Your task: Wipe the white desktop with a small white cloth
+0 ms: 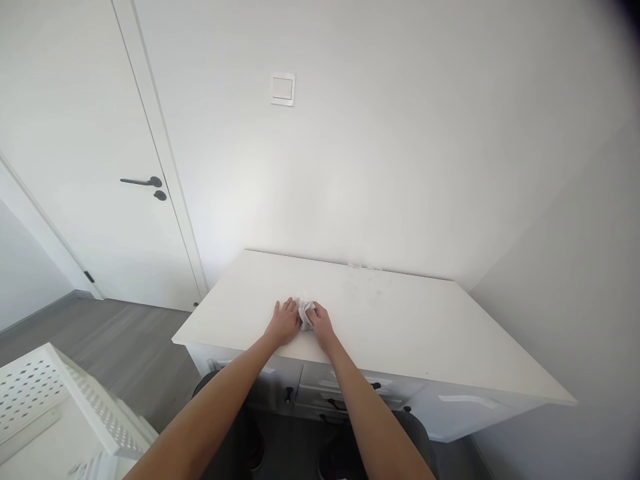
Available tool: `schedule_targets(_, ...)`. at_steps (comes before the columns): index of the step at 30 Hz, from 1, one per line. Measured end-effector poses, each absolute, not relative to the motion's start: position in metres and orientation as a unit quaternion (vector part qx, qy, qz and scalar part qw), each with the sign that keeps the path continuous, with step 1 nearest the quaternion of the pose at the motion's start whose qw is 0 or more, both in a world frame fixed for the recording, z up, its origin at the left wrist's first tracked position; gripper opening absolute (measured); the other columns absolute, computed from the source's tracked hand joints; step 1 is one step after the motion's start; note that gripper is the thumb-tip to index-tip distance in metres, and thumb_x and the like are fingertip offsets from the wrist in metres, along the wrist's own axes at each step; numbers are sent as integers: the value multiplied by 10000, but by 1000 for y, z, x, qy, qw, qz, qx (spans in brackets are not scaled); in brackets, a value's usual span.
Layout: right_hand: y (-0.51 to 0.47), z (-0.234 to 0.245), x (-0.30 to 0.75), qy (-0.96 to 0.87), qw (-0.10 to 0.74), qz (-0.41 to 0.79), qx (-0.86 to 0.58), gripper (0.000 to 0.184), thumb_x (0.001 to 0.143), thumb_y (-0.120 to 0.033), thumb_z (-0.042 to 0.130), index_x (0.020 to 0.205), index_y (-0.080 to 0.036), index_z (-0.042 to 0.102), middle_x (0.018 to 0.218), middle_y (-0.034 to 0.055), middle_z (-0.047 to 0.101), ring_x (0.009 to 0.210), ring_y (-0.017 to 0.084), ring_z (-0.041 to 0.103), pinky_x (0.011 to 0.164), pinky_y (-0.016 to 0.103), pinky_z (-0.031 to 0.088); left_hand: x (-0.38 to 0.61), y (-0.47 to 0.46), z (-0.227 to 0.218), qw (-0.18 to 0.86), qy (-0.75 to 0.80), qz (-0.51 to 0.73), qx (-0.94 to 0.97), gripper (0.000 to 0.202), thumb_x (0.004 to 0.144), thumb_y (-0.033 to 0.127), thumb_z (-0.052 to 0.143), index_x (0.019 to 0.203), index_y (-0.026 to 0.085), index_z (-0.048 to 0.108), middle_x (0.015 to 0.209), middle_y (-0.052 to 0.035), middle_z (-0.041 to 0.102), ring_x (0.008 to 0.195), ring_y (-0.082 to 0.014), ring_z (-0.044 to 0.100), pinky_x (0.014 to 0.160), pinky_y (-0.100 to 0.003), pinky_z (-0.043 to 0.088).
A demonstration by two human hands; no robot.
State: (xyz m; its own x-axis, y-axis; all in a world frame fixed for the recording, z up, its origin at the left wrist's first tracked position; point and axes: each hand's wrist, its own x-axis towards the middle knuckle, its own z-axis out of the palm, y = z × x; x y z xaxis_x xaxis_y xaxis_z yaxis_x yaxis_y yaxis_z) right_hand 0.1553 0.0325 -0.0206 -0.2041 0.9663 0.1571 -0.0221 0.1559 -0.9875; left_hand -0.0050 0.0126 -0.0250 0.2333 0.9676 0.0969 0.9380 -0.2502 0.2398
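Note:
A crumpled white cloth (305, 313), perhaps paper, lies bunched on the top of a white cabinet (430, 327), near its front edge and left of the middle. My right hand (323, 324) has its fingers closed round the cloth's right side. Beside it, my left hand (284, 323) rests flat on the cabinet top with its fingers apart, the inner side against the cloth. Faint marks (367, 288) show on the surface toward the back, with small pale bits along the wall edge.
Drawers and doors with dark knobs (289, 393) front the cabinet, close to my legs. At lower left stands a white perforated piece of furniture (55, 387). A white door (85, 147) with a dark handle is at the left. A light switch (283, 89) is on the wall.

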Motion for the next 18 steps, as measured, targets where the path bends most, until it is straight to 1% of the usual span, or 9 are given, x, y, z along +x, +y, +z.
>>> schedule_targets(6, 36, -24, 155, -586, 485, 512, -401, 452, 850, -641, 666, 921, -195, 668, 837, 46, 672, 820, 203, 569, 742, 300, 476, -6, 14, -28, 63, 607, 117, 783, 611, 1091, 297, 276, 1667, 155, 421, 1752, -155, 415, 1665, -359, 298, 1336, -693, 215)
schedule_targets(11, 36, -27, 155, -581, 488, 514, -399, 443, 838, -627, 686, 915, -191, 667, 864, 48, 683, 844, 202, 564, 760, 299, 481, -7, 13, -27, 65, 609, 113, 782, 617, 1093, 303, 270, 1668, 130, 413, 1756, -179, 398, 1667, -366, 291, 1336, -698, 205)
schedule_targets(15, 36, -27, 154, -581, 488, 518, -395, 434, 852, -607, 666, 937, -181, 668, 890, 43, 679, 850, 195, 560, 781, 302, 485, -6, 12, -25, 67, 610, 116, 781, 610, 1091, 289, 271, 1662, 147, 432, 1755, -161, 407, 1666, -369, 293, 1339, -690, 205)
schedule_targets(18, 36, -27, 153, -583, 487, 522, -389, 449, 859, -619, 660, 951, -180, 664, 894, 41, 678, 841, 190, 560, 790, 305, 486, -6, 12, -25, 70, 608, 121, 781, 612, 1089, 281, 274, 1665, 149, 430, 1762, -157, 395, 1667, -369, 287, 1338, -693, 198)
